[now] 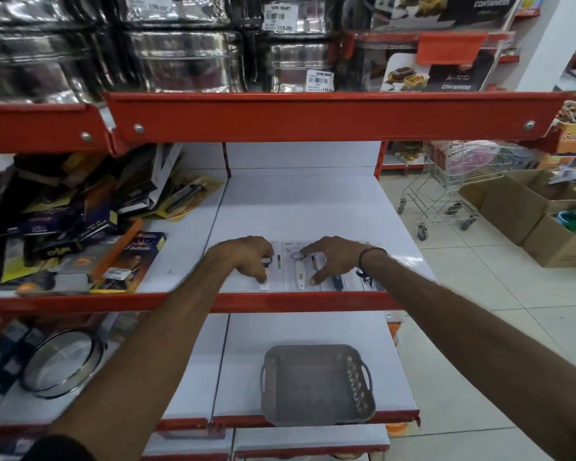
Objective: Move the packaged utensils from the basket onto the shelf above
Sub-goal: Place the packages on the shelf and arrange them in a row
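A grey plastic basket with nothing in it sits on the lower white shelf, near its front edge. On the white shelf above, several flat clear-and-white utensil packs lie side by side by the red front lip. My left hand rests fingers-down on the left utensil pack. My right hand presses spread fingers on a pack holding a white-handled utensil. Under the right hand, a blue-handled utensil shows in its pack. Whether either hand grips its pack is unclear.
A heap of carded kitchen tools fills the left half of the same shelf. Steel tins and container boxes stand on the shelf overhead. A glass lid lies lower left. A wire trolley and cardboard boxes occupy the tiled aisle at right.
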A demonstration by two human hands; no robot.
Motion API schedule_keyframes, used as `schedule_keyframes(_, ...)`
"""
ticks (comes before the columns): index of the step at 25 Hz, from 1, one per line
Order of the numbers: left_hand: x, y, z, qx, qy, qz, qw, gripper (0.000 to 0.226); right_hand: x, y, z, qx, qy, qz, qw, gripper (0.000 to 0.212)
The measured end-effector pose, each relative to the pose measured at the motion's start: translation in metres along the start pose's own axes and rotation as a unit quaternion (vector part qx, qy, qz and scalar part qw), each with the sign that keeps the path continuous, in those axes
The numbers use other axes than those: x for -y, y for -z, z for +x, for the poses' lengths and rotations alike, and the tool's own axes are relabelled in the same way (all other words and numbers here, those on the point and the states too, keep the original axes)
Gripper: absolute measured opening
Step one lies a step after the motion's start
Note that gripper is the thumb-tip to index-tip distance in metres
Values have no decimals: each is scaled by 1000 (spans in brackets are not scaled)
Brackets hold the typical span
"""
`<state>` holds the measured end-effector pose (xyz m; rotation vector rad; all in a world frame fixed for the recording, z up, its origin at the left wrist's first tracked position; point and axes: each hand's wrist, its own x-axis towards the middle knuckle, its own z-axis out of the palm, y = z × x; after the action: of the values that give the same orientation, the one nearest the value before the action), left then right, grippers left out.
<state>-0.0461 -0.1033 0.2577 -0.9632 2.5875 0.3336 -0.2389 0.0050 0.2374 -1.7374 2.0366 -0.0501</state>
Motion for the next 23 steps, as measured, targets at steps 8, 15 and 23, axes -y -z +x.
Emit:
schedule_keyframes(8, 6, -9, -5, -16, -10, -51, 999, 79, 9, -2, 2, -23, 13, 2, 1000, 79)
schedule_keyframes(15, -5, 5, -2, 3, -6, 4, 1000, 66, 5, 12, -5, -15, -5, -7, 1000, 95)
schedule_keyframes(23, -39, -5, 9, -43, -59, -9, 997, 73, -37, 22, -27, 22, -31, -47, 998, 89)
